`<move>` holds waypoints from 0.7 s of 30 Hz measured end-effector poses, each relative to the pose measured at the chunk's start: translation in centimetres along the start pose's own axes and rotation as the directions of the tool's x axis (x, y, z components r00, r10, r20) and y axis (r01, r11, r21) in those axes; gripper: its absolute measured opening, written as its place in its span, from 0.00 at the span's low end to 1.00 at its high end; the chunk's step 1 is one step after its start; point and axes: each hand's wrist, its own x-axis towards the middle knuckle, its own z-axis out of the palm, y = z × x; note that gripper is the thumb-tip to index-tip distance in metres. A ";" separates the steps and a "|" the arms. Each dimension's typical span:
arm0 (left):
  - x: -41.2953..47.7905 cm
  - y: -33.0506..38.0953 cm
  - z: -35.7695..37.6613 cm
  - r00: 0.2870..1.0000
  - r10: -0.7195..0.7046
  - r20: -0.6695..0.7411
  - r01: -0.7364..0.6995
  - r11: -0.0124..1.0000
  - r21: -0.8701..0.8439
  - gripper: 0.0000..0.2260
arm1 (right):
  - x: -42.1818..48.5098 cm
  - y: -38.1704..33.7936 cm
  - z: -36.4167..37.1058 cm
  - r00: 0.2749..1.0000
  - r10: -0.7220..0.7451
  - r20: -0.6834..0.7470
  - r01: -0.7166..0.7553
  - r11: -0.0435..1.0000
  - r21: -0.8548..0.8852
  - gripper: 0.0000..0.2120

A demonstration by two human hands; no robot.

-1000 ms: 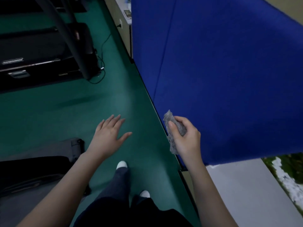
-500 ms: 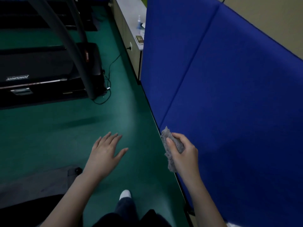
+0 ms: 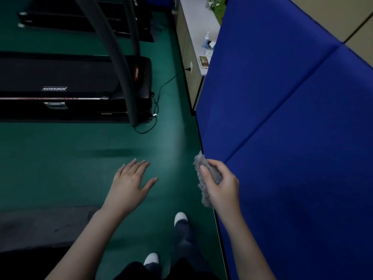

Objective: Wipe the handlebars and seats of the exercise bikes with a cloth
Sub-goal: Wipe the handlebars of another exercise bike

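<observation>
I'm looking at the black treadmill (image 3: 60, 73) ahead, and there's a white logo (image 3: 54, 88) on its deck: JOHNSON, reading upside down from where I stand. There's also a small red label (image 3: 136, 73) with white lettering on its front hood, too small to make out.

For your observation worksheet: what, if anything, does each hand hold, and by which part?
The right hand grips the grey cloth around its middle, both ends sticking out; the left hand holds nothing.

Black treadmill (image 3: 76, 85) on green floor (image 3: 60, 162); blue partition (image 3: 292, 138); perhaps a bottle (image 3: 206, 39).
</observation>
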 end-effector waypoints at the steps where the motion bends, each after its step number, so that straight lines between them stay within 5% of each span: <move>1: 0.8 0.0 0.0 1.000 -0.013 -0.006 0.013 1.000 0.000 0.27 | 1.2 0.0 0.2 1.000 -0.011 0.010 0.011 1.000 0.004 0.07; 21: 14.3 1.8 -0.6 0.947 -0.295 -0.128 0.291 0.955 -0.051 0.26 | 22.3 -1.0 2.5 0.945 -0.183 0.272 0.194 0.981 -0.013 0.11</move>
